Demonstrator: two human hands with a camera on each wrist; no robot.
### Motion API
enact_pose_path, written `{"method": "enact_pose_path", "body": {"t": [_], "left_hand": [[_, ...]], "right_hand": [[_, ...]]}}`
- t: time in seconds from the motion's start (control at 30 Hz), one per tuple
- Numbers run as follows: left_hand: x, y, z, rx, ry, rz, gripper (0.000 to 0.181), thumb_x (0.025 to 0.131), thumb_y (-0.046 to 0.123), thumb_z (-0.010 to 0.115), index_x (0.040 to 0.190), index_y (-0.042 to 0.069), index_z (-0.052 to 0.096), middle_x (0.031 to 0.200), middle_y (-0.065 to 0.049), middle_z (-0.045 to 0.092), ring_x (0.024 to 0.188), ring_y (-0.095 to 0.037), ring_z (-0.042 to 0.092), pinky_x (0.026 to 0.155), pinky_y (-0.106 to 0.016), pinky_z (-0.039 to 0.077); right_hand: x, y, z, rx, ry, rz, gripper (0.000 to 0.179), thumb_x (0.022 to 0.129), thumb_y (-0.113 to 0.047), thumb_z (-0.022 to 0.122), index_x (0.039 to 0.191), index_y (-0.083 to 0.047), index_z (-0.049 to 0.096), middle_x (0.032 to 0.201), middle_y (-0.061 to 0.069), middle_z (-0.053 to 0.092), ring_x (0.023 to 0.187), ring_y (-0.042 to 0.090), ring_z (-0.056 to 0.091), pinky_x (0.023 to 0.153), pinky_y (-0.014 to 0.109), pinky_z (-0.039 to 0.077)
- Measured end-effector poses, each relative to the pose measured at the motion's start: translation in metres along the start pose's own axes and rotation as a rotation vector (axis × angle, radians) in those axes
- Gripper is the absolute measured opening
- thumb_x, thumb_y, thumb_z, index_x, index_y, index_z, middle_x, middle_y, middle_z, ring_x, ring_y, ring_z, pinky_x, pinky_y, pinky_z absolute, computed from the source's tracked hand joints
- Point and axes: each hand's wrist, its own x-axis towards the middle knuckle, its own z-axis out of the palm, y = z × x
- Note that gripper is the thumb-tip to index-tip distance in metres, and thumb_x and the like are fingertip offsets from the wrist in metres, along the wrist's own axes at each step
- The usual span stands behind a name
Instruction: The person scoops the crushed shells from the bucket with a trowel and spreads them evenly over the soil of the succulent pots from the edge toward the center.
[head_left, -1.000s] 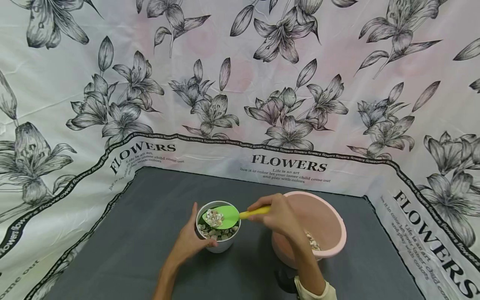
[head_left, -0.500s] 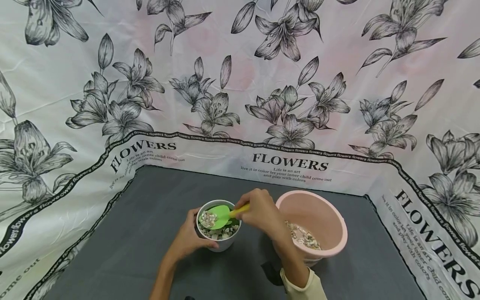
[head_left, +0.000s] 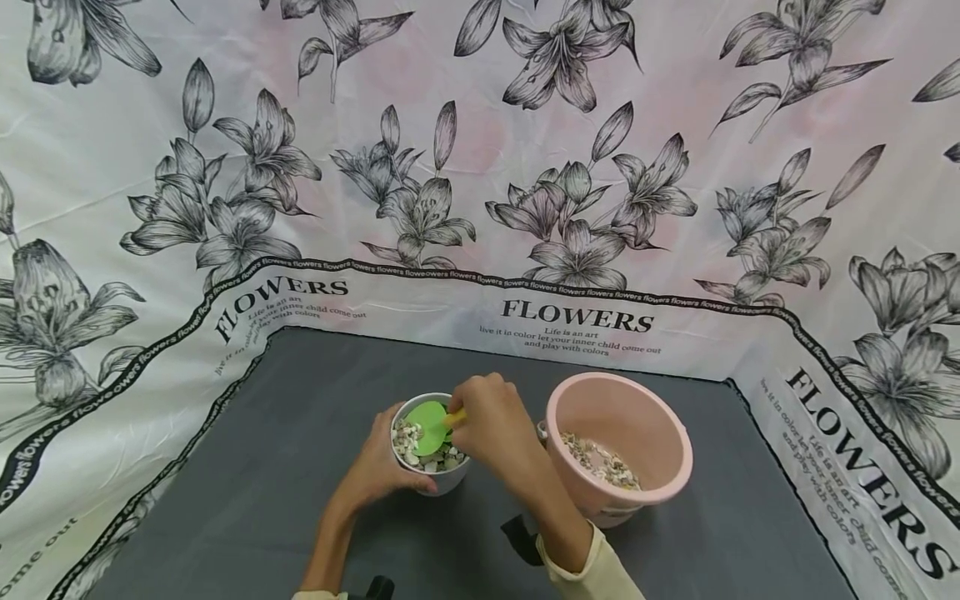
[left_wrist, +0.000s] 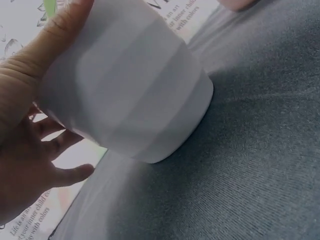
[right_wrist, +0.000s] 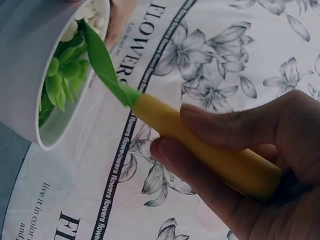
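Observation:
My left hand (head_left: 375, 467) grips a white plant pot (left_wrist: 135, 85) from its left side, thumb on the near wall and fingers round the far side. Inside the pot lie pale pebbles (head_left: 433, 463), and green succulent leaves (right_wrist: 65, 75) show at its mouth in the right wrist view. Over the opening, my right hand (head_left: 495, 425) holds a small trowel by its yellow handle (right_wrist: 200, 150), pinched between thumb and fingers. The trowel's green blade (head_left: 430, 429) is tipped down into the pot, its tip close to the pebbles on the left.
A pink bucket (head_left: 645, 425) stands to the right of the pot, with more pebbles (head_left: 600, 465) on its bottom. Dark grey cloth (head_left: 247, 467) covers the table. A flower-printed sheet (head_left: 420, 308) rises behind and at both sides.
My right hand has moved left with the trowel. The blade has tipped, and the pebbles it carried now lie at the pot's left side. My left hand stays on the pot.

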Motion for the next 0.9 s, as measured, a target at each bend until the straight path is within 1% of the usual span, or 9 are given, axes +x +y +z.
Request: {"method": "enact_pose_path", "body": {"t": [0.1,0.2,0.27,0.43,0.57,0.67,0.77,0.83,0.9], "left_hand": [[0.000,-0.001,0.000,-0.035,0.011,0.014,0.126,0.052,0.014,0.107,0.154,0.004,0.032,0.149,-0.017,0.042,0.131,-0.026,0.048,0.108,-0.026,0.045],[0.000,-0.001,-0.001,-0.041,0.018,0.020,0.120,0.054,0.015,0.107,0.148,0.003,0.034,0.148,-0.017,0.045,0.129,-0.026,0.050,0.106,-0.024,0.046],[0.000,-0.001,-0.001,-0.028,0.020,0.004,0.117,0.054,0.017,0.107,0.146,0.004,0.035,0.146,-0.016,0.049,0.127,-0.024,0.053,0.105,-0.026,0.047],[-0.001,0.001,-0.003,0.006,0.023,-0.028,0.112,0.055,0.021,0.107,0.142,0.008,0.037,0.141,-0.013,0.057,0.123,-0.023,0.060,0.103,-0.034,0.051],[-0.002,-0.001,-0.003,0.018,0.015,-0.016,0.113,0.055,0.021,0.106,0.142,0.005,0.035,0.140,-0.016,0.056,0.124,-0.025,0.058,0.105,-0.036,0.051],[-0.004,-0.002,-0.002,0.053,0.021,0.002,0.125,0.054,0.022,0.106,0.153,0.002,0.033,0.142,-0.018,0.051,0.126,-0.027,0.054,0.107,-0.039,0.049],[-0.004,-0.002,-0.002,0.112,0.037,0.014,0.132,0.052,0.025,0.107,0.160,0.003,0.034,0.137,-0.017,0.049,0.121,-0.025,0.050,0.105,-0.042,0.048],[-0.004,-0.002,-0.003,0.148,0.047,0.019,0.132,0.048,0.027,0.107,0.159,0.004,0.038,0.133,-0.016,0.048,0.118,-0.023,0.048,0.104,-0.042,0.048],[-0.003,-0.002,-0.002,0.156,0.051,0.029,0.129,0.045,0.029,0.107,0.155,0.003,0.044,0.132,-0.016,0.049,0.117,-0.022,0.048,0.105,-0.042,0.047]], "right_hand": [[-0.001,-0.002,0.002,-0.044,0.031,-0.017,0.025,0.072,0.007,0.081,0.093,-0.005,0.084,0.092,0.008,0.081,0.075,0.019,0.071,0.066,0.031,0.060],[-0.002,-0.004,0.004,-0.092,0.070,-0.045,0.026,0.068,0.010,0.080,0.088,-0.006,0.083,0.085,0.006,0.078,0.066,0.013,0.062,0.059,0.026,0.054],[-0.003,-0.005,0.006,-0.110,0.092,-0.066,0.026,0.067,0.011,0.079,0.086,-0.006,0.083,0.081,0.005,0.077,0.062,0.012,0.057,0.057,0.025,0.050],[-0.008,-0.008,0.009,-0.154,0.114,-0.087,0.028,0.067,0.010,0.082,0.092,-0.005,0.082,0.087,0.007,0.079,0.072,0.019,0.072,0.061,0.029,0.058],[-0.013,-0.010,0.010,-0.206,0.109,-0.106,0.031,0.067,0.010,0.083,0.094,-0.005,0.082,0.090,0.007,0.079,0.076,0.022,0.075,0.063,0.030,0.060],[-0.016,-0.011,0.010,-0.233,0.119,-0.121,0.032,0.068,0.012,0.081,0.094,-0.006,0.082,0.090,0.006,0.078,0.077,0.022,0.075,0.063,0.029,0.061],[-0.018,-0.010,0.010,-0.245,0.141,-0.134,0.032,0.068,0.012,0.080,0.094,-0.006,0.082,0.090,0.005,0.078,0.078,0.021,0.076,0.064,0.028,0.062],[-0.020,-0.009,0.011,-0.254,0.162,-0.144,0.031,0.068,0.011,0.081,0.094,-0.006,0.082,0.089,0.005,0.078,0.077,0.020,0.075,0.063,0.027,0.061],[-0.022,-0.006,0.010,-0.262,0.180,-0.143,0.031,0.068,0.011,0.081,0.093,-0.006,0.083,0.088,0.005,0.077,0.075,0.021,0.075,0.062,0.028,0.061]]}}
